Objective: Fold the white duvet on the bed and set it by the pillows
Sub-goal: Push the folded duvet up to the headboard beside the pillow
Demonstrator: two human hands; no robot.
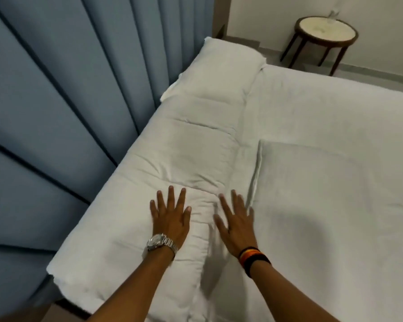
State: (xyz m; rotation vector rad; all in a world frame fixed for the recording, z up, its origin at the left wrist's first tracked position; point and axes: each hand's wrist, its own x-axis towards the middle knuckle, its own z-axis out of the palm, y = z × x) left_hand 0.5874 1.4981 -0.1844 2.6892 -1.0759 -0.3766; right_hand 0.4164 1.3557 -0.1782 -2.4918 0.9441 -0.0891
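The white duvet [191,145] lies folded in a long band along the head of the bed, against the blue headboard. A white pillow [228,66] shows at its far end, partly under the band. My left hand [170,214], with a silver watch on the wrist, rests flat on the near part of the duvet, fingers spread. My right hand [236,219], with dark striped bands on the wrist, lies flat beside it on the duvet's right edge, fingers apart. Neither hand grips any cloth.
The padded blue headboard [63,101] fills the left side. The white bed sheet [335,182] stretches to the right, with a folded edge [257,163] near my right hand. A small round side table [325,31] stands by the wall at the far right.
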